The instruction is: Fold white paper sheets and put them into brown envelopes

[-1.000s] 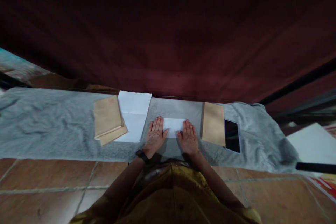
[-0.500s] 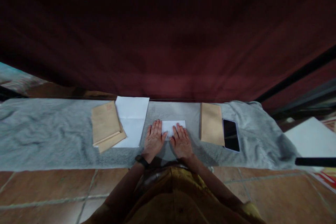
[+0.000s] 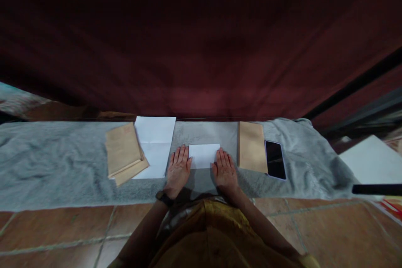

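Note:
A small white folded sheet of paper (image 3: 204, 155) lies flat on the grey cloth in front of me. At its left edge rests my left hand (image 3: 178, 170), palm down, with fingers stretched out and a dark watch on the wrist. My right hand (image 3: 225, 171) lies flat at the paper's right edge, its fingers extended. Neither hand grips anything. To the left, larger white sheets (image 3: 156, 140) with a crease across them lie partly beneath several brown envelopes (image 3: 123, 147).
A stack of brown envelopes (image 3: 251, 146) sits right of my hands, touching or close beside a phone (image 3: 275, 160) with a dark screen. Grey cloth (image 3: 63, 163) covers the narrow surface. A dark red curtain (image 3: 207, 71) hangs behind it; a white panel (image 3: 373, 165) stands far right.
My hands have moved apart, from lying on top of the small folded paper to its left and right edges. More of the paper shows now. The view has shifted slightly.

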Tool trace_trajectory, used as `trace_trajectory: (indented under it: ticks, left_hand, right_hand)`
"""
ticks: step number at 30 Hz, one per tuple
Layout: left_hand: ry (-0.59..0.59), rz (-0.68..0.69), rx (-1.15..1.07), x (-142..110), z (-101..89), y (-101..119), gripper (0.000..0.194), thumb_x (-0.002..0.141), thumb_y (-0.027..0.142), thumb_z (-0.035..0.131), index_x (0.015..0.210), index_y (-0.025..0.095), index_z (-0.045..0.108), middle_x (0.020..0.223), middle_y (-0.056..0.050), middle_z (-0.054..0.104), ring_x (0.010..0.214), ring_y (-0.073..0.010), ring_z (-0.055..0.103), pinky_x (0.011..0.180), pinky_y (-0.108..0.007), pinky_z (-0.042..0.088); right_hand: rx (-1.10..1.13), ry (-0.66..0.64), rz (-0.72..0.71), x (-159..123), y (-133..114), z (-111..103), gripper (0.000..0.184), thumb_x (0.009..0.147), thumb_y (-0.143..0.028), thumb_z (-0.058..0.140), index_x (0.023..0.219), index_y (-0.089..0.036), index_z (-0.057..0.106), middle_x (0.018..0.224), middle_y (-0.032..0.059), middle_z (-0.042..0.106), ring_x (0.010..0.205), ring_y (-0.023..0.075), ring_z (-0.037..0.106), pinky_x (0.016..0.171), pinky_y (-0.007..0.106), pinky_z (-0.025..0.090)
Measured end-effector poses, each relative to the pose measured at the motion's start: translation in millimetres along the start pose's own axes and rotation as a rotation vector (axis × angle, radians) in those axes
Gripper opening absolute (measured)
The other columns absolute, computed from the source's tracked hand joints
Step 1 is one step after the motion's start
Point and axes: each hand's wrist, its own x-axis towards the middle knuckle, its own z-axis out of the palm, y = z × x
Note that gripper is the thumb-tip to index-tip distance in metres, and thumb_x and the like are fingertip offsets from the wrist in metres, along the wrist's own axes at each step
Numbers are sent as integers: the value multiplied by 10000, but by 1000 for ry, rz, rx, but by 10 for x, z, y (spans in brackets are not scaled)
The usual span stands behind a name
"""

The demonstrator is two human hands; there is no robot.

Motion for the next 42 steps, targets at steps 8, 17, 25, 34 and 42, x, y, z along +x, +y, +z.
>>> trace_trajectory:
  ticks: [8, 17, 25, 34, 42]
  left_hand:
    - [-26, 149, -76, -31, -40, 377, 572, 1070, 313, 290, 1616, 145, 269, 1658, -134, 344, 1553, -254, 284, 1244, -488, 327]
    - [-121, 194, -34, -98, 40, 497, 624, 1053, 353, 319, 1626, 120, 235, 1655, -137, 347, 1550, -235, 291, 1267, -465, 278]
    - [-56, 85, -12, -114, -7, 242, 608, 1056, 340, 290, 1618, 109, 262, 1648, -149, 352, 1545, -260, 304, 1255, -492, 281]
    - [-34, 71, -125, 4, -6, 96, 540, 1058, 326, 313, 1551, 123, 401, 1621, -149, 412, 1515, -273, 367, 1232, -500, 327]
    - [-161, 120, -147, 544, -106, 283, 468, 994, 168, 416, 1445, 140, 538, 1440, -131, 599, 1326, -255, 546, 1135, -411, 427]
  right_hand:
    - [5, 8, 5, -7, -2, -5, 608, 1052, -261, 385, 1609, -45, 273, 1594, 213, 418, 1495, 305, 390, 1216, 516, 319]
    - [0, -16, 9, 3, 7, -21, 606, 1046, -268, 395, 1598, -37, 297, 1600, 207, 416, 1495, 304, 385, 1214, 505, 315]
    - [-14, 8, -13, 1, 6, -26, 601, 1054, -277, 408, 1595, -38, 302, 1599, 210, 418, 1499, 302, 378, 1221, 501, 312]
    - [-12, 23, -11, 0, 0, -16, 574, 1056, -285, 405, 1562, -18, 365, 1578, 211, 451, 1498, 304, 378, 1225, 496, 305]
    - [-4, 30, -15, -1, 13, -23, 562, 1045, -280, 411, 1544, -20, 402, 1574, 211, 457, 1479, 318, 408, 1215, 502, 316]
